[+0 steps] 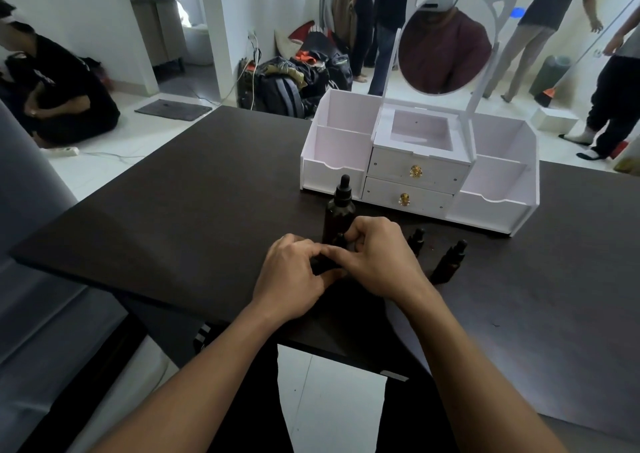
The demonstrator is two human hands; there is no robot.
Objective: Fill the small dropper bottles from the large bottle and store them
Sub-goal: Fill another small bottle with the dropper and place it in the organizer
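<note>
Dark wooden table (173,210), white mirrored organiser box (346,172) at back. My left hand (294,276) and right hand (377,258) meet, fingers curled, both gripping a small dark dropper bottle (339,241), mostly hidden. Tall dark large bottle with black dropper cap (341,210) stands just behind. Two spare small dark bottles (416,241) (449,262) sit to the right.

We count one large bottle (340,211), three small dropper bottles (449,262), one white organiser (493,211) with two drawers (388,168), one mirror (446,54).

Matt dark wood-grain table (207,192), faintly glossy dark large bottle (337,215), smooth white organizer (498,210) with shiny golden knobs (415,171)
</note>
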